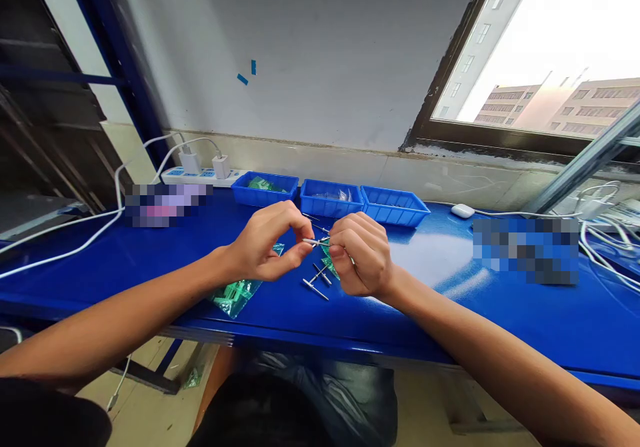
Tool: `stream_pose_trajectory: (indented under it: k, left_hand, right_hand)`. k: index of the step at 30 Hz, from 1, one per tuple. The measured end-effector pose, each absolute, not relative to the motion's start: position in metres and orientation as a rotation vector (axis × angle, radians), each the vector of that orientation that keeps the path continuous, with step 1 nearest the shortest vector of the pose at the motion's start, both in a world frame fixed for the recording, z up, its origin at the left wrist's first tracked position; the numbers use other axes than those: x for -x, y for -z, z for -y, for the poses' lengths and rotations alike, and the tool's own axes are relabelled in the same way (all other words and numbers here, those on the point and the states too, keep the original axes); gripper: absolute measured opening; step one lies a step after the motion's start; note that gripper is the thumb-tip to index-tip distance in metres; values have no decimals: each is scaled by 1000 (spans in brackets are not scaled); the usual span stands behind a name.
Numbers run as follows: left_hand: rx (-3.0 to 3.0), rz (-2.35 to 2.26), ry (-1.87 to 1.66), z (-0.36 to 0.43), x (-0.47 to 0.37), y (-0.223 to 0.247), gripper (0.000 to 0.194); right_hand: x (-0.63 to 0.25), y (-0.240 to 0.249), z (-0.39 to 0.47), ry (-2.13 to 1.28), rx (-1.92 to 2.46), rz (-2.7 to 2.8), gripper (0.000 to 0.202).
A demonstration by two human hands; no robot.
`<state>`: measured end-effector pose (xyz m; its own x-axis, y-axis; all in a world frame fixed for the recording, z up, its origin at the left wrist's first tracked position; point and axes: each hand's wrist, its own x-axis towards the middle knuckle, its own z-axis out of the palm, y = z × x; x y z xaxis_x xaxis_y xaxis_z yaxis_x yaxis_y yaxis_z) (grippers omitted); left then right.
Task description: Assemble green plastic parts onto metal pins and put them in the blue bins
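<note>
The left hand (265, 244) pinches a thin metal pin (315, 241) at its fingertips; the right hand (361, 255), curled nearly closed, grips the pin's other end above loose pins (316, 286) on the blue table (450, 300).

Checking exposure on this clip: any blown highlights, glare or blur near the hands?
Head view: window sky blown out white; soft glare on the blue table right of the right hand; left hand and metal pins sharp; two pixelated patches; edges bowed.
</note>
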<state>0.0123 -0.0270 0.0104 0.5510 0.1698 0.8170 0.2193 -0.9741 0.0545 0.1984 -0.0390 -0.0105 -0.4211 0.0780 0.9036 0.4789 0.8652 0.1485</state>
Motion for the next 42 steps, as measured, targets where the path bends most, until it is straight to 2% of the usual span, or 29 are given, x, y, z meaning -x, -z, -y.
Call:
stream_pose_trajectory:
  k: [6, 14, 22, 28, 35, 42]
  left_hand:
    - [2788, 330, 1254, 27, -12, -13, 19]
    - [2818, 504, 1174, 25, -12, -14, 12]
    - [2984, 927, 707, 21, -16, -9, 22]
    - [3035, 1027, 499, 15, -16, -2, 25]
    - [3038, 960, 246, 10, -12, 2, 33]
    - [2977, 1037, 143, 14, -15, -1, 27]
  right_hand:
    - [-197, 10, 39, 501, 412, 1948, 19]
    - [-197, 11, 36, 526, 493, 1955, 16]
    - [-207, 5, 26, 604, 550, 1918, 12]
    - [-260, -14, -10, 620, 876, 1664, 10]
    - [-342, 1, -58, 438, 1542, 1686, 8]
    - [-309, -8, -39, 428, 1416, 1818, 13]
